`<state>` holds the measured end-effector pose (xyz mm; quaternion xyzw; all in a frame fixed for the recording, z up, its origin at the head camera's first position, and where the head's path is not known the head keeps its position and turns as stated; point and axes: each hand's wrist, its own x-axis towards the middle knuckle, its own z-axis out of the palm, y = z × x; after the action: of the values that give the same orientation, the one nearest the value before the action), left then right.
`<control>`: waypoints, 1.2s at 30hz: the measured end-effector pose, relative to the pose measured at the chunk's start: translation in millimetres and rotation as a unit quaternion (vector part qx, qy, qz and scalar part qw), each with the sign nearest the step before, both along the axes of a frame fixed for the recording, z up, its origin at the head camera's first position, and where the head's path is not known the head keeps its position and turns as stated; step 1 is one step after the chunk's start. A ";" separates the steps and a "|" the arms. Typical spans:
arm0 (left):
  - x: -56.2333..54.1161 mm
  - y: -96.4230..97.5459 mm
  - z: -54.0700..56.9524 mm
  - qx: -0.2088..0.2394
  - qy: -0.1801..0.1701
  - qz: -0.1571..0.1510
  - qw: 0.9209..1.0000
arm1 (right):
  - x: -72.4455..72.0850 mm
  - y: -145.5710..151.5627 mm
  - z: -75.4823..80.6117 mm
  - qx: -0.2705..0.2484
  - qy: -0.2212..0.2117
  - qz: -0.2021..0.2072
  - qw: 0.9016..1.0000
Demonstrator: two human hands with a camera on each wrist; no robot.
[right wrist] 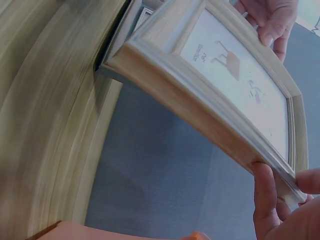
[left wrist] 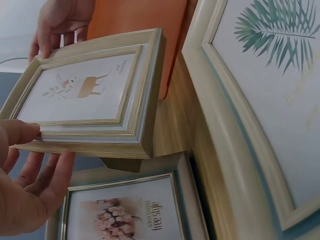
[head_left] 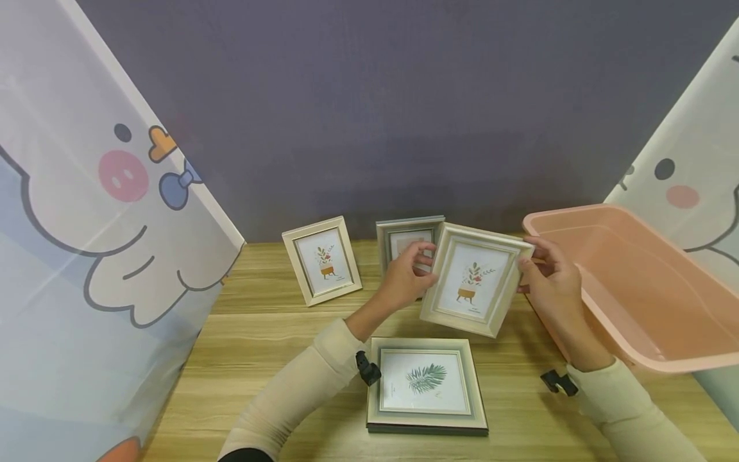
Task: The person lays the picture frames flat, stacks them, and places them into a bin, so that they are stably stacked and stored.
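Note:
A cream picture frame (head_left: 475,280) with a potted-plant print is held tilted above the table by both hands. My left hand (head_left: 404,277) pinches its left edge; in the left wrist view the thumb lies over the rim, the other fingers beneath. The upper right corner is gripped by my right hand (head_left: 555,292), with fingers partly hidden behind the frame. Behind the left hand stands a grey-beige frame (left wrist: 125,210) with a pink flower print, partly covered. Another cream frame (head_left: 322,260) with the plant print stands upright further left.
Near the front of the wooden table (head_left: 254,359) lies a larger frame (head_left: 427,383) with a green leaf print, apparently on top of another. A pink plastic bin (head_left: 652,282) stands close to the right hand. A dark grey panel (head_left: 392,115) rises behind the table.

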<state>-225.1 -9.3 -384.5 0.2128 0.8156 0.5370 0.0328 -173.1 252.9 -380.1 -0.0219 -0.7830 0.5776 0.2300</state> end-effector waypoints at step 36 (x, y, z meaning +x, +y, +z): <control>1.0 -28.6 42.9 -0.139 0.158 0.019 0.977 | -1.0 -17.0 -44.9 -0.098 -0.004 0.194 0.976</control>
<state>-224.1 -37.9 -341.6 0.2726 0.8812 0.3783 -0.0775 -174.1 235.9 -425.0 0.1057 -0.7127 0.6851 0.1072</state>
